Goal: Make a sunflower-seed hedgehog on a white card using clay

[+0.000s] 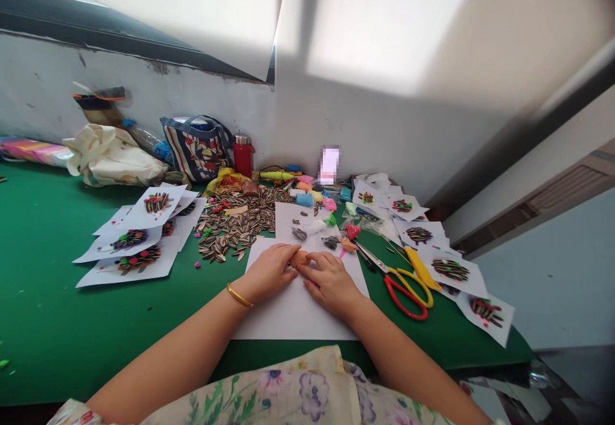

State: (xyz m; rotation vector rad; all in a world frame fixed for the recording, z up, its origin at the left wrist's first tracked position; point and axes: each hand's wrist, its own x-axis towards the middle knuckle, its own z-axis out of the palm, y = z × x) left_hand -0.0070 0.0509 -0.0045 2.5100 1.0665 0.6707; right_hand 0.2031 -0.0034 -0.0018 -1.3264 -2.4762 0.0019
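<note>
Over a sheet of white paper (298, 319), my left hand (271, 270) and my right hand (331, 282) meet around a small orange-brown lump of modelling clay (300, 259). The fingers of both are bent in and press on it from either side, covering part of it. Just beyond them are a grey clay lump (298, 233), a dark grey clay lump (330, 242) and another orange-brown clay piece (348, 244). Scissors (406, 291) with one red and one yellow handle lie to the right, blades partly apart. Left of the paper spreads a pile of striped sunflower seeds (240, 223).
Paper cards with seed-and-clay figures lie at the left (152, 261) and right (473, 271) of the green table (192, 335). Along the wall stand a patterned bag (195, 152), a red bottle (243, 157), a blurred upright phone-like object (329, 165) and several coloured clay packs.
</note>
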